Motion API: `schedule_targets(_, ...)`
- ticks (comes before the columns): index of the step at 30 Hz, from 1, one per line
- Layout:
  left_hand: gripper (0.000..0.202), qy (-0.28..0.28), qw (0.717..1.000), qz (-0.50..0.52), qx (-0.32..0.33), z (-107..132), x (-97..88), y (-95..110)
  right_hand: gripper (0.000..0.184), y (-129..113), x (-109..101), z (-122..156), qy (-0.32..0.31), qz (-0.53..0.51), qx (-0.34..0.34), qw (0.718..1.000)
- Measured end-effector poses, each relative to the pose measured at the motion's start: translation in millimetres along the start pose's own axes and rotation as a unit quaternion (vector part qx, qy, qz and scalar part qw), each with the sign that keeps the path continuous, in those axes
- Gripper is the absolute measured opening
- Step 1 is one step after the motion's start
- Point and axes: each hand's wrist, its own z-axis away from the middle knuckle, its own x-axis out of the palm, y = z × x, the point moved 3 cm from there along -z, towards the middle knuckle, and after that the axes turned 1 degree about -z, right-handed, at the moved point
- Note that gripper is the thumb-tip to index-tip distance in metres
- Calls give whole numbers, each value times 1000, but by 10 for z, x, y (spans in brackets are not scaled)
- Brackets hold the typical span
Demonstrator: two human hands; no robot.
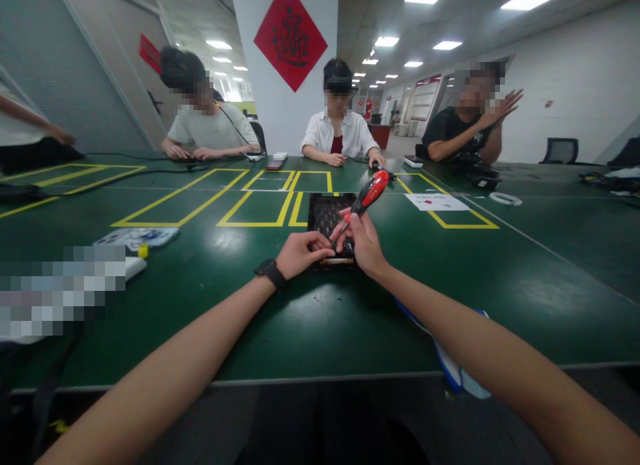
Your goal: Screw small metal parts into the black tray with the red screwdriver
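In the middle of the head view, my right hand is closed around a screwdriver with a red and black handle. The handle tilts up to the right, and the shaft points down into a black open box with a patterned inside. My left hand, a dark band on its wrist, has its fingers pinched together over the near left part of the box, by the screwdriver's tip. Whatever those fingers hold is hidden. A pale strip lies across the box's near end, below the fingertips.
The green table carries yellow tape outlines. A white paper lies at the right, with a white ring beyond it. Blue and white packaging hangs over the front edge under my right forearm. Several people sit or stand around the table.
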Motion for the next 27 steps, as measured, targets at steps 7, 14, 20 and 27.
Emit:
schedule_targets(7, 28, -5, 998, -45, 38, 5, -24, 10, 29, 5, 13, -10, -19, -16, 10, 1000)
schedule_targets(14, 27, 36, 994, -79, 67, -1, -35, 51, 28, -12, 45, 2, -27, -4, 3, 1000)
schedule_targets(20, 22, 21, 997, -48, 48, 18, -13, 44, 29, 6, 24, -12, -40, -28, 18, 999)
schedule_targets(27, 27, 38, 999, -26, 28, 19, 0, 73, 29, 30, -3, -25, -35, -38, 12, 999)
